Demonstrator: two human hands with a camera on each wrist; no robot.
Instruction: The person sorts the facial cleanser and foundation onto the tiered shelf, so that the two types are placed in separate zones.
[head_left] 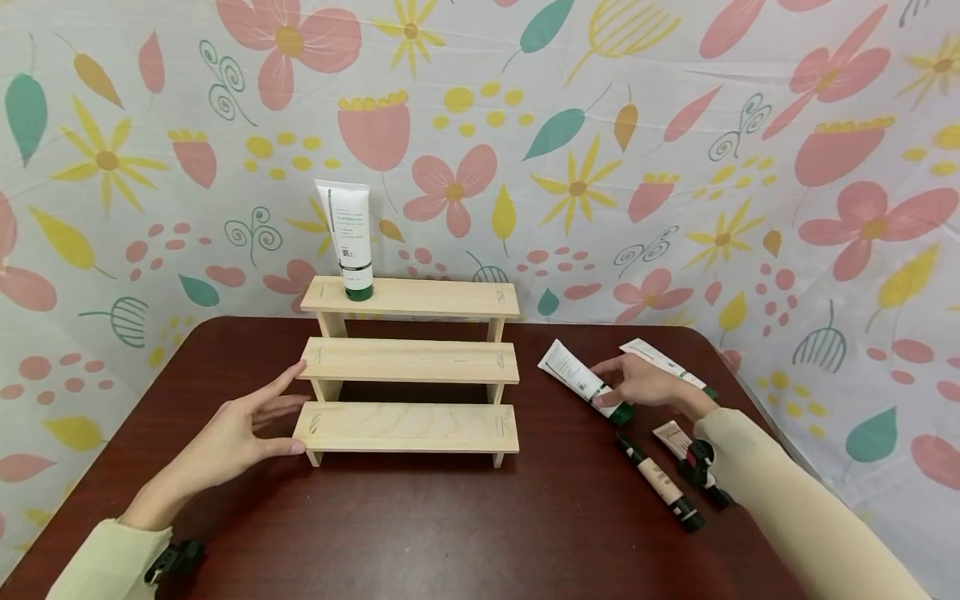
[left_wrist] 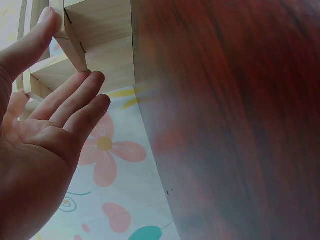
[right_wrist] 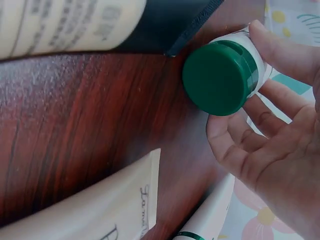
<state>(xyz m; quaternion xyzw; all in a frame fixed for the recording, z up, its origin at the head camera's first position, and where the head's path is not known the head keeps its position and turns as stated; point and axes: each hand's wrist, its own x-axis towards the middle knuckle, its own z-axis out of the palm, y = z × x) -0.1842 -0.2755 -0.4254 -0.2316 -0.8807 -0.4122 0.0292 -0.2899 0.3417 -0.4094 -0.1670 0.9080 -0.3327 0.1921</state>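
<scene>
Pinching the likely squeezable tube [head_left: 570,370] near its stiffer-looking cap [right_wrist: 215,79] is the right hand [head_left: 647,385]; the left hand [head_left: 231,435], spread, touches the rack [head_left: 420,425].

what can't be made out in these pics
- Head view: the middle of the small cream tube, hidden by the black wrist device.
- Head view: part of the far white tube, hidden by the right hand.
- Head view: the standing tube's fine print, too small.
- Right wrist view: the black-ended beige tube's other end, cut off by the frame edge.
</scene>
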